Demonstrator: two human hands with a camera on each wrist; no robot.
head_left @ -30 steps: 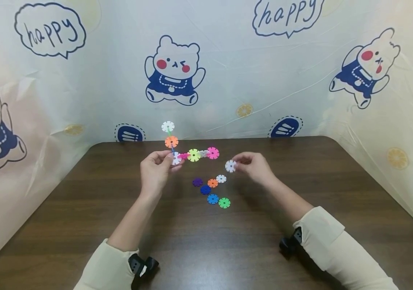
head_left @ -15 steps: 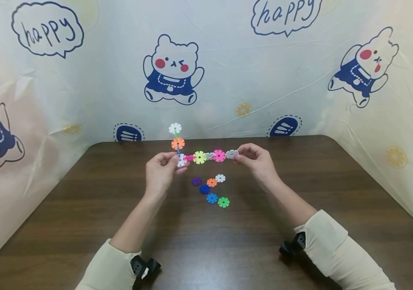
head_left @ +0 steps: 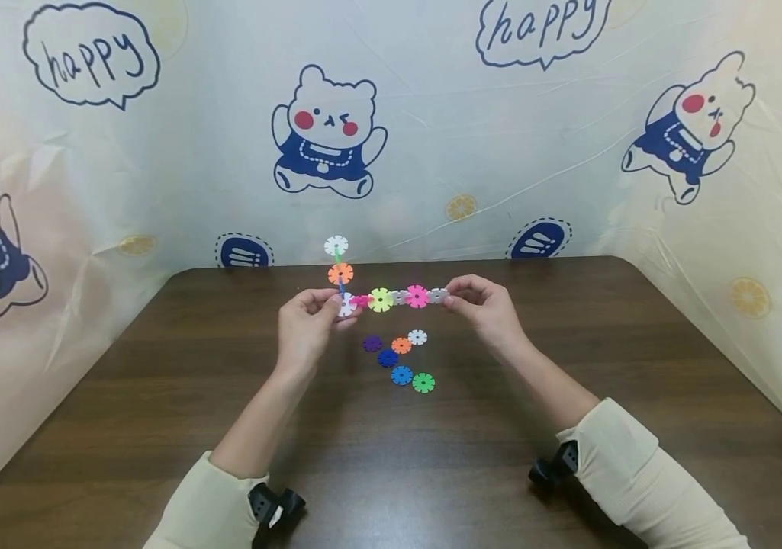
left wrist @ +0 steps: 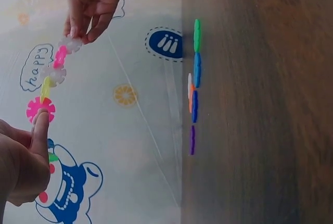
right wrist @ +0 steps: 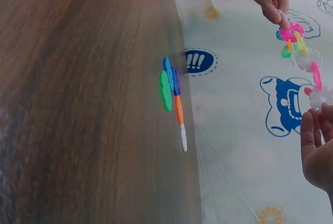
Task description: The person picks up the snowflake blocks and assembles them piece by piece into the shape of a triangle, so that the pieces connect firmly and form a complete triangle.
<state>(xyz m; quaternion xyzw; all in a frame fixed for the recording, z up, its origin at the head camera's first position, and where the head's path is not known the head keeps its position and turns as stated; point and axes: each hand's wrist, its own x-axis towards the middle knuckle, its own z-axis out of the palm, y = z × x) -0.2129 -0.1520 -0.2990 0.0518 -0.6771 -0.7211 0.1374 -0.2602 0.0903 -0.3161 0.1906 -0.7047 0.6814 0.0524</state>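
An L-shaped chain of notched plastic snowflake discs (head_left: 381,300) is held up above the table. My left hand (head_left: 304,332) pinches the white disc (head_left: 345,307) at its corner. From there an orange disc (head_left: 340,274) and a white one stand upward, while pink, yellow and whitish discs run to the right. At the right end, my right hand (head_left: 490,311) pinches a whitish disc (head_left: 437,296) against the pink disc (head_left: 417,296). The left wrist view shows this whitish disc (left wrist: 70,44) edge to edge with the pink one; how deep the slots interlock is unclear.
Below the chain, several loose discs lie flat on the brown table (head_left: 377,465): purple (head_left: 373,344), dark blue (head_left: 387,357), orange (head_left: 400,346), white (head_left: 417,337), light blue (head_left: 401,375) and green (head_left: 423,383). A printed curtain (head_left: 432,137) hangs behind the table.
My right hand has brought its white disc up and onto the right end of the chain, where it meets the pink disc. The left hand has shifted slightly right with the chain.
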